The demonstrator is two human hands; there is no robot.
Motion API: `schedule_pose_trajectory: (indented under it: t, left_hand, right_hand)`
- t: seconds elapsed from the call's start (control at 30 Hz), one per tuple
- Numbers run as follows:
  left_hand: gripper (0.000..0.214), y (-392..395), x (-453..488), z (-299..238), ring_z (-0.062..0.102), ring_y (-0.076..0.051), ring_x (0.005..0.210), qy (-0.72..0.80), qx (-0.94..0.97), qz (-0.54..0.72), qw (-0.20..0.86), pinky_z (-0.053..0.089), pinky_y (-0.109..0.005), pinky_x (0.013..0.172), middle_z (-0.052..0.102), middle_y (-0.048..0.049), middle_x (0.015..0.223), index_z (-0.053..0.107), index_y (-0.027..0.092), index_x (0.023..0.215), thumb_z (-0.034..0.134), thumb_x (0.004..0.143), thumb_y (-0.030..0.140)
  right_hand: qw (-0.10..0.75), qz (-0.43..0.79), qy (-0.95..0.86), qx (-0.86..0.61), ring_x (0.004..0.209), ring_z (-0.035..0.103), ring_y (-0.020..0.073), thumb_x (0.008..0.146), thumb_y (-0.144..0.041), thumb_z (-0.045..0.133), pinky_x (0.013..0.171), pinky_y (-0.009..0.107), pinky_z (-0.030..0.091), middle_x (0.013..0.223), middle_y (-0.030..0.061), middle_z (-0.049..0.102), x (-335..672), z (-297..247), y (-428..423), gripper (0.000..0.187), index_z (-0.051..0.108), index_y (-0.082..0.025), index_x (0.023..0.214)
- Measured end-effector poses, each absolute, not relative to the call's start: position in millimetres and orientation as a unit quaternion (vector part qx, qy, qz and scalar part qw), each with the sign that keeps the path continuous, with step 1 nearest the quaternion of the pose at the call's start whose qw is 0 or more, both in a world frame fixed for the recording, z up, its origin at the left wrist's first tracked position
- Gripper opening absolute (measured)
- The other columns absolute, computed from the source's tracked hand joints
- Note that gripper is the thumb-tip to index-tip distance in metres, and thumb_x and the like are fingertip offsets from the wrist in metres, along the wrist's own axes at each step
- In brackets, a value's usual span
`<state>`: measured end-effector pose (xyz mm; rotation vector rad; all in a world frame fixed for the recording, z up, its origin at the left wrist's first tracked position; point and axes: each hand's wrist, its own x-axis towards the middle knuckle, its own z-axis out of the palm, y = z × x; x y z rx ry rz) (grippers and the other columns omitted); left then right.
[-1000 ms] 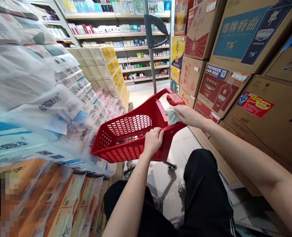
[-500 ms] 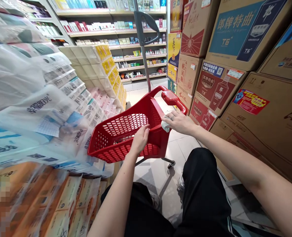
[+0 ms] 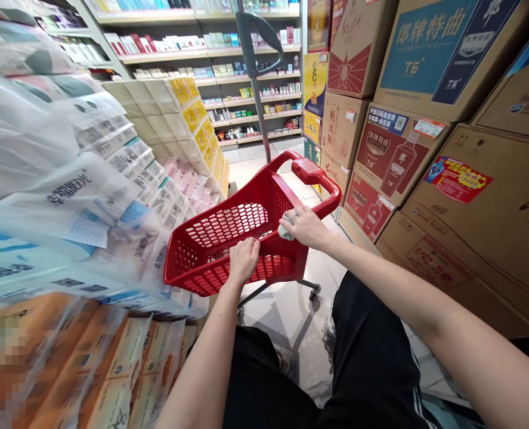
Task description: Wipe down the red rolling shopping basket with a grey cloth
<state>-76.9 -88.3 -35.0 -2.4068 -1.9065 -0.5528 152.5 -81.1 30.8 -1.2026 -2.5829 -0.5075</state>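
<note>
A red plastic shopping basket (image 3: 210,253) on a wheeled frame stands in the aisle in front of my knees. My left hand (image 3: 243,258) is closed over its near rim. My right hand (image 3: 303,227) presses a small whitish cloth (image 3: 285,231) against the rim at the basket's right corner, fingers curled on the cloth. The red handle (image 3: 314,173) arches just beyond my right hand. A grey pull bar (image 3: 256,77) rises behind the basket.
Stacked plastic-wrapped tissue packs (image 3: 67,190) crowd the left side. Cardboard liquor cartons (image 3: 425,131) are stacked along the right. Shelves of goods (image 3: 210,59) close the far end. The tiled floor (image 3: 291,316) runs between them; my black-trousered legs are below.
My right hand with the cloth has slid from beside the red handle down along the rim toward my left hand. My left hand has shifted slightly left on the rim.
</note>
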Motion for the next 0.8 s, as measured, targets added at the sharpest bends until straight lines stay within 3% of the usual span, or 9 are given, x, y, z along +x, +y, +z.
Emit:
schedule_pose_trajectory:
  t: [0.13, 0.23, 0.43, 0.57, 0.8]
  left_hand:
    - [0.036, -91.4, -76.5, -32.9, 0.054, -0.019, 0.086, -0.612, -0.773, -0.166, 0.008, 0.034, -0.031, 0.075, 0.063, -0.0037, 0.089, 0.050, 0.022, 0.082, 0.021, 0.094, 0.038]
    - [0.035, -93.2, -77.3, -31.2, 0.055, -0.019, 0.088, -0.609, -0.776, -0.165, 0.001, 0.034, -0.031, 0.076, 0.063, -0.0039, 0.091, 0.051, 0.022, 0.084, 0.021, 0.094, 0.038]
    - [0.038, -92.5, -79.7, -32.7, 0.054, -0.019, 0.086, -0.602, -0.779, -0.174, 0.002, 0.034, -0.031, 0.076, 0.063, -0.0038, 0.088, 0.051, 0.023, 0.083, 0.019, 0.094, 0.039]
    - [0.037, -90.3, -77.2, -33.6, 0.054, -0.019, 0.086, -0.603, -0.775, -0.188, -0.003, 0.034, -0.032, 0.075, 0.064, -0.0035, 0.089, 0.052, 0.023, 0.084, 0.021, 0.094, 0.039]
    - [0.036, -90.3, -67.3, -33.2, 0.055, -0.020, 0.089, -0.621, -0.761, -0.189, -0.003, 0.033, -0.033, 0.076, 0.065, -0.0043, 0.090, 0.053, 0.022, 0.084, 0.024, 0.093, 0.041]
  right_hand:
    - [0.152, -0.167, -0.892, -0.391, 0.095, 0.046, 0.0256, 0.094, -0.019, 0.027, 0.080, 0.041, 0.032, 0.107, 0.0152, 0.057, 113.5, 8.6, -84.7, 0.034, 0.053, -0.014, 0.115]
    - [0.161, -0.182, -0.895, -0.373, 0.098, 0.045, 0.0253, 0.095, -0.020, 0.025, 0.082, 0.041, 0.032, 0.115, 0.0148, 0.055, 109.3, 1.2, -85.2, 0.036, 0.048, -0.016, 0.123]
    - [0.153, -0.195, -0.894, -0.373, 0.114, 0.040, 0.0259, 0.094, -0.019, 0.027, 0.094, 0.045, 0.028, 0.136, 0.0117, 0.043, 172.7, 19.3, -81.3, 0.041, 0.041, -0.021, 0.133]
    - [0.177, -0.183, -0.852, -0.458, 0.121, 0.036, 0.0264, 0.093, -0.019, 0.030, 0.102, 0.047, 0.024, 0.136, 0.0109, 0.044, 225.5, 36.2, -79.3, 0.043, 0.040, -0.022, 0.135]
    - [0.248, -0.152, -0.748, -0.597, 0.138, 0.011, 0.0263, 0.092, -0.017, 0.028, 0.112, 0.053, 0.014, 0.147, 0.0100, 0.028, 208.0, 9.5, -85.8, 0.050, 0.031, -0.017, 0.142]
